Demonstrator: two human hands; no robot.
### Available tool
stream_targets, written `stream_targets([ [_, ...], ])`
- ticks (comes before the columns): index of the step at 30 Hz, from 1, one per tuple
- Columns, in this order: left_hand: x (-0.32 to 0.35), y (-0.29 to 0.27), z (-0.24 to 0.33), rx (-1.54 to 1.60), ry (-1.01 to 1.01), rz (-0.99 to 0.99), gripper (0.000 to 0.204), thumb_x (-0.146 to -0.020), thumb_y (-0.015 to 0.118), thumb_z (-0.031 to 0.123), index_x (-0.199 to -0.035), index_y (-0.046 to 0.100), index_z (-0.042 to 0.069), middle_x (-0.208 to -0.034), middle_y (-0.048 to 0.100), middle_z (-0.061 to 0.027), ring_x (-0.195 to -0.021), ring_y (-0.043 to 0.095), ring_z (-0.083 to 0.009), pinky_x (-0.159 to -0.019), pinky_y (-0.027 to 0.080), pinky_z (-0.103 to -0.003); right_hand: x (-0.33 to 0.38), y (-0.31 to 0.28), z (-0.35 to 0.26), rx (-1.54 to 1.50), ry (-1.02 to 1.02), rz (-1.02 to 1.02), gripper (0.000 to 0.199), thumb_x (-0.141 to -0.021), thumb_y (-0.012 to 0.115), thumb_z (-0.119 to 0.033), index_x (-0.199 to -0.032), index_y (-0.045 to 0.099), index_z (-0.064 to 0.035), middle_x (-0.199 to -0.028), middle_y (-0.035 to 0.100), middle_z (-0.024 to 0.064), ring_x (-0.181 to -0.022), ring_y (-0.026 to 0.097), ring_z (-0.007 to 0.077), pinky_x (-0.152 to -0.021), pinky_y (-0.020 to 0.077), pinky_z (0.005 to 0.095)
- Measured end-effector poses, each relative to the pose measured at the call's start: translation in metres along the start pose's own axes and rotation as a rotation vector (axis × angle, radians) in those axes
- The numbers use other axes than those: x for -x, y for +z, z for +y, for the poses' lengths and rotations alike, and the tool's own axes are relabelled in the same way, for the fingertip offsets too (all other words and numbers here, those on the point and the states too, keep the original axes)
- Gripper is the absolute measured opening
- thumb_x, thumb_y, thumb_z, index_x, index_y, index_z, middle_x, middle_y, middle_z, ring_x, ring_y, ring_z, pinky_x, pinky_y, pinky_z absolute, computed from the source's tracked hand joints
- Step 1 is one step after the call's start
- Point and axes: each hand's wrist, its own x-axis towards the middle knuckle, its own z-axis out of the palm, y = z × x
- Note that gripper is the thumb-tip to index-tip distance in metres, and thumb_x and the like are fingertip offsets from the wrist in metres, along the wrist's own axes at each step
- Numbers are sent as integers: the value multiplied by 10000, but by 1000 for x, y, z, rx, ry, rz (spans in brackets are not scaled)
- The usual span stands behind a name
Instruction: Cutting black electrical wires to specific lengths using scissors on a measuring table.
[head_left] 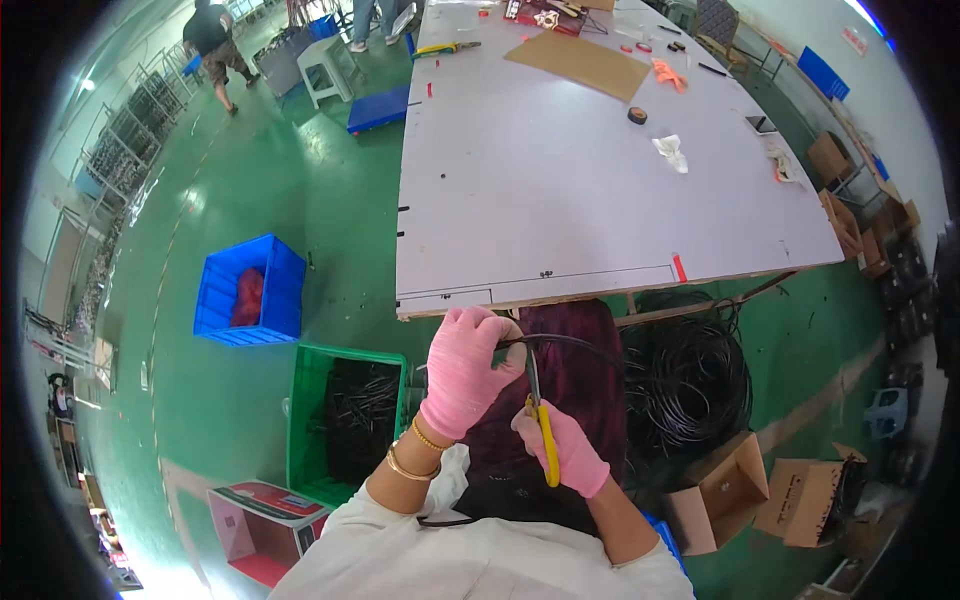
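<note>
Both of my hands wear pink gloves and work in front of my chest. My left hand (465,368) is closed around the end of a black cable (570,343) that runs off to the right toward a coil. My right hand (568,447) grips yellow-handled cutters (541,420), whose dark jaws point up at the cable just beside my left fingers. Gold bangles ring my left wrist.
A large white worktable (560,190) lies ahead with cardboard, tape and small tools. A green crate (345,420) of black parts and a blue crate (250,292) stand at left. Coiled black cable (690,385) and cardboard boxes (720,490) sit at right. People stand far back.
</note>
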Motion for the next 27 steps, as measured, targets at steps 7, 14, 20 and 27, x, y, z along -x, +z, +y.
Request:
stream_targets([
  [7,4,3,-3,-63,17,24,239,-651,751,52,-852,646,128,-865,581,-50,-833,577,-279,-727,505,-379,5,0,4,1138,-416,61,391,-1084,346,-318,-960,557,-13,-696,474,-25,-569,433,67,-528,375,200],
  [14,8,3,-3,-63,36,13,258,-647,750,24,-859,642,125,-878,576,-44,-835,578,-276,-719,505,-372,6,11,2,958,-435,33,225,-1053,424,-203,-978,557,-37,-756,509,-13,-608,465,70,-553,386,202],
  [20,9,2,-2,-72,26,-11,273,-642,759,30,-866,643,134,-882,579,-46,-835,579,-278,-711,506,-374,11,26,-2,770,-227,123,201,-994,591,-234,-917,515,-65,-711,451,-39,-621,421,52,-554,381,236],
  [27,9,-2,-4,-27,41,10,268,-672,757,22,-884,637,132,-847,576,-45,-800,596,-261,-718,511,-349,16,31,-3,903,-233,164,191,-1028,457,-175,-930,546,-38,-746,531,19,-580,486,85,-528,396,230],
])
